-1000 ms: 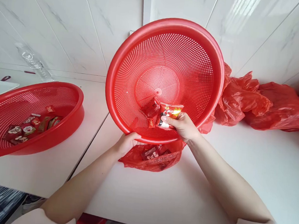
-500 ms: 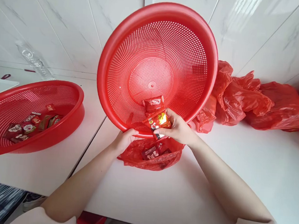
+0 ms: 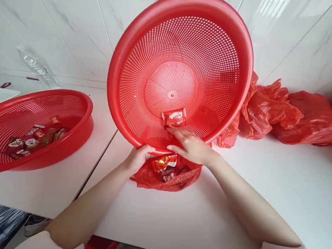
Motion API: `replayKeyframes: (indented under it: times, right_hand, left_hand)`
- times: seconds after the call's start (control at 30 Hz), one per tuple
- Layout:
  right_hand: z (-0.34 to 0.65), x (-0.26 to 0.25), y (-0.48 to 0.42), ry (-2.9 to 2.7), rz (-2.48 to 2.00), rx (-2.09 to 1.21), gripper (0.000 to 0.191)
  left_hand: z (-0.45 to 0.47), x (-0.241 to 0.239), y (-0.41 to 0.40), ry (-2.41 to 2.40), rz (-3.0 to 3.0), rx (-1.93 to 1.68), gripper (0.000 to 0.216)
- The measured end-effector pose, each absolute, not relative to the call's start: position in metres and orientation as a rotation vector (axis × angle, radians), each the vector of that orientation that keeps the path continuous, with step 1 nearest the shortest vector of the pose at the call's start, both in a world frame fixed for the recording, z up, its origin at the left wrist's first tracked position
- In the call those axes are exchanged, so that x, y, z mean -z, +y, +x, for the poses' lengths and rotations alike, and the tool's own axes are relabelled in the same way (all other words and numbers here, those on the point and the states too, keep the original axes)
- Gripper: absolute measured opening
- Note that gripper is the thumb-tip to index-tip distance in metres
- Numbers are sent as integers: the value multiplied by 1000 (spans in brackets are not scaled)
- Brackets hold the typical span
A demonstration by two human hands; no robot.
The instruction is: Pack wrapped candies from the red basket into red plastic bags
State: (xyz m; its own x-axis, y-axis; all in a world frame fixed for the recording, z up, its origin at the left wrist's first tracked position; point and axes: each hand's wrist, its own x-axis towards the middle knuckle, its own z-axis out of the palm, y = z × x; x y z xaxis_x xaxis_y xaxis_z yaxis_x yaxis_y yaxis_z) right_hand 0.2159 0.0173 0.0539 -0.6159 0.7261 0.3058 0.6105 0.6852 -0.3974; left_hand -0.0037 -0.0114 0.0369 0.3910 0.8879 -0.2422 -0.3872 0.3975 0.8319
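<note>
A big red perforated plastic basket (image 3: 186,4) is tipped toward me above an open red plastic bag (image 3: 149,179). My left hand (image 3: 138,159) grips the basket's lower rim, thumb on top. Reaching over that rim, my right hand (image 3: 191,146) has its fingers extended and apart, with nothing held. Its fingertips are just below a red wrapped snack packet (image 3: 174,117) lying on the basket's lower inner wall; I cannot tell whether they touch. Inside the bag are an orange-gold packet (image 3: 162,163) and a dark red packet (image 3: 167,175).
At the left, another red basket (image 3: 89,121) holds several wrapped snacks (image 3: 32,142). A clear plastic bottle (image 3: 39,67) lies behind it by the tiled wall. Filled red plastic bags (image 3: 314,118) line the back right of the white table (image 3: 218,218).
My right hand has let go of the orange-gold packet, which now lies in the bag. The hand has opened toward the remaining packet, and the basket has tilted and risen slightly.
</note>
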Motion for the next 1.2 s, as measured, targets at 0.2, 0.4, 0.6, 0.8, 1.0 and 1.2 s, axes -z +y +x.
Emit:
replayKeyframes:
  times: [0.2,0.4,0.6,0.8,1.0,1.2]
  right_hand:
    - [217,-55,19,-2344,-914,-686,35]
    - [219,-57,24,-1473,-911,-1567,40]
    - [221,-62,23,-1269,-826,-1707,41]
    - [220,-65,20,-1320,-883,-1678,37]
    - [217,-69,15,-1460,-883,-1454,31]
    - [222,-73,14,-1718,-835,-1422,27]
  left_hand:
    - [-7,-28,0,770,811,-1074,35]
    - [-18,-35,9,738,789,-1133,39]
    - [-22,-47,7,681,767,-1123,48]
    - [-19,-43,7,660,778,-1123,43]
    - [-19,-42,3,666,764,-1012,39]
    - [-16,-43,1,689,792,-1035,43]
